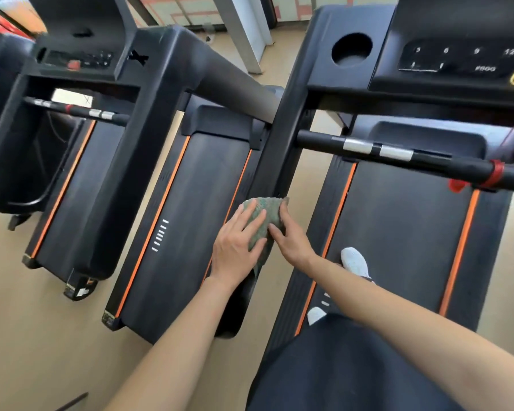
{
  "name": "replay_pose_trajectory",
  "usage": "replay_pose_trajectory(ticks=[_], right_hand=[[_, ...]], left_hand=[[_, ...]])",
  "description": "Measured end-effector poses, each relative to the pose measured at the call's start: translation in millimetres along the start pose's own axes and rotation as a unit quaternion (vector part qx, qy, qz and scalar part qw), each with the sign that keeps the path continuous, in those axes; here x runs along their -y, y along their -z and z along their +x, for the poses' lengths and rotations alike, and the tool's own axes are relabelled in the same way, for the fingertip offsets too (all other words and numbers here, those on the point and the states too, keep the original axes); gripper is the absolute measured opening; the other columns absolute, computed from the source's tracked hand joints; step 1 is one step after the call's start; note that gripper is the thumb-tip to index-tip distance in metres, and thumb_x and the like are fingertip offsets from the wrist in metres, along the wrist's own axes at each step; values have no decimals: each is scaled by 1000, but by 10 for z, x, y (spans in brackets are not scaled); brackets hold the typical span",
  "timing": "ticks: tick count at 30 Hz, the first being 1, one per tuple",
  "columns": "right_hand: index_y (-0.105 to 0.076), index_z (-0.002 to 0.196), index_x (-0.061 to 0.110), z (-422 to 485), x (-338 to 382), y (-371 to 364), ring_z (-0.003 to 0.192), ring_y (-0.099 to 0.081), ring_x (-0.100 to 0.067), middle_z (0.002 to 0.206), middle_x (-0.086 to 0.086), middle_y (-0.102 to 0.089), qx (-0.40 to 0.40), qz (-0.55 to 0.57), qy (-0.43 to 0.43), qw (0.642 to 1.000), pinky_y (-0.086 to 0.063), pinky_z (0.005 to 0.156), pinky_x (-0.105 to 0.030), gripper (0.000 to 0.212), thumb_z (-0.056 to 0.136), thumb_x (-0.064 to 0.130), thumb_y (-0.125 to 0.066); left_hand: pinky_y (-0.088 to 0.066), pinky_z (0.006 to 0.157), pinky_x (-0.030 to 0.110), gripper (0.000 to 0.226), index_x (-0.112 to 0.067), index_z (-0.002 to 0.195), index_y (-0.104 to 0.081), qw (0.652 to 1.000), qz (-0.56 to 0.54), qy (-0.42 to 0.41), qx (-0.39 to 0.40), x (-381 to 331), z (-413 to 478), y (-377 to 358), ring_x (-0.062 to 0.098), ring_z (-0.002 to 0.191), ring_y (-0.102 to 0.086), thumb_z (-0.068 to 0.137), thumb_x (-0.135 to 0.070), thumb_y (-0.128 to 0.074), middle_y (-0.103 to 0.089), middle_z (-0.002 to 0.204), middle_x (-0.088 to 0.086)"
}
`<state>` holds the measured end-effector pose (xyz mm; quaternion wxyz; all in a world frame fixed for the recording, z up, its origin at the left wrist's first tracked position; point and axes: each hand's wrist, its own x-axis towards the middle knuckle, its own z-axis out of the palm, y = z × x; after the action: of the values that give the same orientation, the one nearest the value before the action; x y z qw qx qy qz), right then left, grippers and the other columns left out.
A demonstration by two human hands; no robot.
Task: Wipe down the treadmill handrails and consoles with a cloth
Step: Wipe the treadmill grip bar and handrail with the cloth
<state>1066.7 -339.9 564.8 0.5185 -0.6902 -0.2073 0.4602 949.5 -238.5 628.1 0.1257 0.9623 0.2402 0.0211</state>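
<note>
Our left grip [235, 247] lies flat with its fingers spread apart, pressing down on the green cloth [264, 216]. Our right grip [293, 243] touches the cloth from the other side with thumb and first finger. Its other fingers are hidden, so we cannot tell if it clamps. The cloth sits under both, draped over the black handrail [282, 161]. Farther up the rail is the console [457, 54]. Our white shoe [355, 262] stands on the belt [398, 218] nearby.
</note>
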Motion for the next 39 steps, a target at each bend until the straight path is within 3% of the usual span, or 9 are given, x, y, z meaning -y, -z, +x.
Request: replay_pose_trajectory(ticks=[5, 10, 16, 22, 26, 30, 32, 35, 39], right_hand=[[-18, 160, 17, -335, -257, -354, 145, -37, -16, 160, -2, -36, -27, 11, 6, 1000, -32, 120, -39, 73, 101, 25, -59], [-20, 160, 18, -651, -398, -633, 141, -43, -13, 157, 1, -42, -25, 22, 0, 999, -34, 117, -29, 74, 100, 23, -62], [-22, 160, 21, -927, -556, -908, 141, -44, -14, 157, 1, -43, -20, 24, -6, 999, -37, 117, -33, 73, 99, 27, -63], [-36, 155, 13, -1212, -656, -1160, 135, -50, -16, 149, -3, -52, -30, -15, -11, 999, -34, 106, -14, 64, 99, 27, -64], [-42, 152, 15, -1331, -712, -1282, 124, -60, -19, 136, -6, -64, -35, -55, -22, 998, -45, 105, -30, 62, 98, 34, -64], [-50, 148, 16, -1419, -739, -1379, 111, -65, -22, 121, -5, -72, -30, -94, -26, 995, -49, 97, -34, 56, 98, 38, -62], [-60, 136, 16, -1463, -729, -1404, 99, -66, -20, 108, -3, -74, -22, -105, -29, 994, -49, 86, -32, 43, 98, 37, -61], [-66, 91, 24, -1542, -685, -1392, 65, -54, -6, 69, 11, -61, -2, -121, -22, 992, -38, 61, -24, 14, 98, 34, -62], [-59, 67, 35, -1646, -628, -1249, 51, -51, 3, 47, 21, -53, 67, -89, -24, 993, -34, 51, -14, 33, 98, 26, -64]], left_hand=[[-37, 113, 36, 63, -26, 148, -53, 1000, -12, 4, -4, 137, -524, -31, 17, 150, -33, 89, -26, -76, -37, 162, -6], [-33, 113, 33, 62, -27, 147, -54, 1000, -20, 11, -3, 247, -980, -38, 13, 151, -31, 89, -28, -76, -35, 163, -8], [-36, 109, 35, 62, -28, 146, -55, 999, -37, 17, -2, 332, -1389, -36, 13, 151, -32, 88, -26, -78, -37, 162, -9], [-46, 110, 47, 60, -25, 145, -57, 998, -57, 24, -10, 425, -1790, -58, 14, 150, -34, 88, -24, -78, -40, 160, -7], [-50, 106, 50, 60, -24, 143, -59, 998, -59, 32, -16, 460, -1973, -54, 16, 148, -38, 87, -23, -80, -43, 159, -6], [-54, 100, 45, 54, -19, 136, -65, 997, -48, 31, -51, 474, -2114, -68, 19, 140, -50, 85, -19, -83, -53, 151, -1], [-58, 91, 42, 47, -15, 128, -71, 996, -30, 29, -82, 472, -2194, -87, 21, 131, -59, 83, -16, -84, -61, 143, 3], [-62, 76, 41, 27, -12, 111, -79, 989, -27, 41, -138, 499, -2301, -104, 19, 112, -71, 85, -14, -83, -71, 125, 5], [-63, 76, 37, 19, -16, 106, -81, 985, -67, 74, -140, 463, -2456, -42, 8, 102, -73, 88, -19, -80, -75, 116, -4]])
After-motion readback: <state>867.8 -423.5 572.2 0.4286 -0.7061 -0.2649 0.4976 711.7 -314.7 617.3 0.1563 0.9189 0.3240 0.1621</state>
